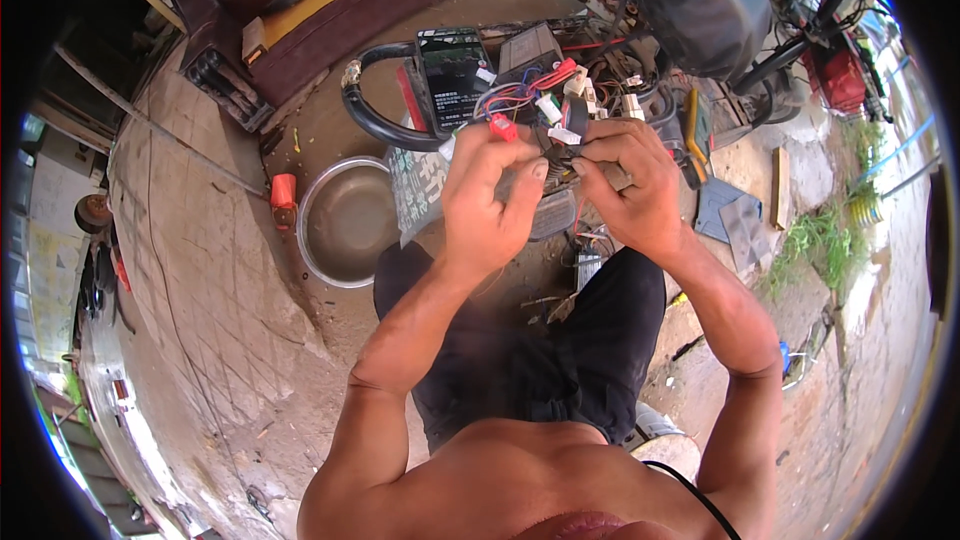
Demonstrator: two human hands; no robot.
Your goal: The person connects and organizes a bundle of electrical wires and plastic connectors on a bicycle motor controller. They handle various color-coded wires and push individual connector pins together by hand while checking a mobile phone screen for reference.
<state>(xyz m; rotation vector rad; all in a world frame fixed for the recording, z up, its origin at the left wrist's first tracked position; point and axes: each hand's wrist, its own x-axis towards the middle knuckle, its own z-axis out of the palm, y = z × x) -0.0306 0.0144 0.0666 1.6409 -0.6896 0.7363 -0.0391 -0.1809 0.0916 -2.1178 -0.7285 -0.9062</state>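
Basically, hands (pixel 490 195) pinching dark wiring (pixel 563 152), blocky wht plstc connectors (pixel 549 108), rnd metal basin (pixel 350 228).

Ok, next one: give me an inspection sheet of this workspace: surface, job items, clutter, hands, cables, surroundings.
Surface: soiled concrete ground, scattered debris.
Job's things: multicoloured wiring harness with a red plug connector and white ones.
Clutter: round metal basin left of the legs; black touchscreen device beyond the left hand.
Grip: left hand and right hand pinch close together at the harness; exact piece obscured.
Cables: harness wires bunched beyond the fingers; thin black cord at lower right.
Surroundings: maroon sofa ahead, green plants to the right.
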